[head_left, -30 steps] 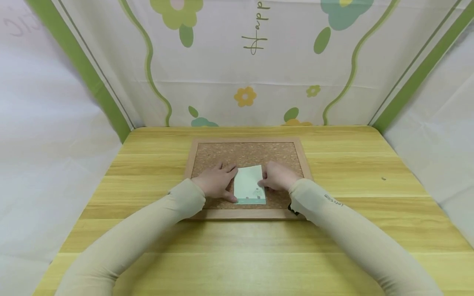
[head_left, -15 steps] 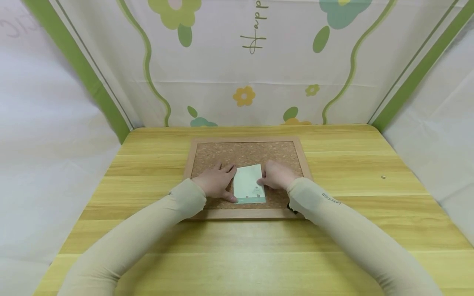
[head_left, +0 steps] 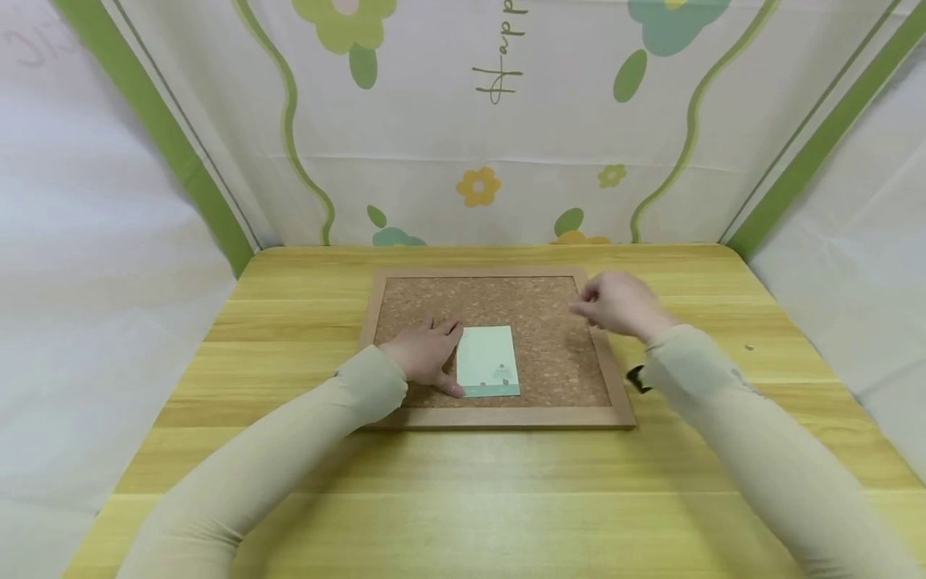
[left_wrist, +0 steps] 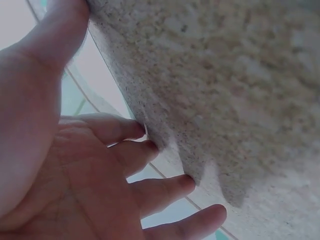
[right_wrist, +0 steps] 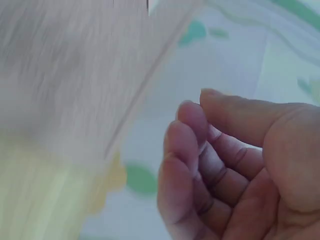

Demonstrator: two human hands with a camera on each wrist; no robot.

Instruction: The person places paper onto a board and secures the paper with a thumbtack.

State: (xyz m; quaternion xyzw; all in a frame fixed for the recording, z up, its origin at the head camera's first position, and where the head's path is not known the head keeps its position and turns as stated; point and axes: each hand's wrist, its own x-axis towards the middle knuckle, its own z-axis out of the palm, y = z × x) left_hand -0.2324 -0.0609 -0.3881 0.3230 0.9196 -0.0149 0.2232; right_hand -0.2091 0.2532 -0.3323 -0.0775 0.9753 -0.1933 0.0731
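A pale green sheet of note paper (head_left: 483, 354), with a darker band and small printed figures at its lower end, lies on the framed cork board (head_left: 550, 354). My left hand (head_left: 425, 354) rests on the board with fingers spread, its thumb and index fingertip at the paper's left edge. Its straight fingers (left_wrist: 165, 195) show in the left wrist view. Over the board's right frame is my right hand (head_left: 620, 304), raised and apart from the paper. Its fingers (right_wrist: 180, 145) are loosely curled, the thumb close to the index fingertip. Nothing shows between them.
The board lies on a wooden table (head_left: 463, 498). A tiny object (head_left: 749, 347), too small to identify, lies on the table to the right. A white cloth with printed flowers (head_left: 477, 187) hangs behind the table's far edge.
My right hand has left the paper's right edge and moved up and right. The paper's top edge, slanted before, now looks straighter. The left hand stays put.
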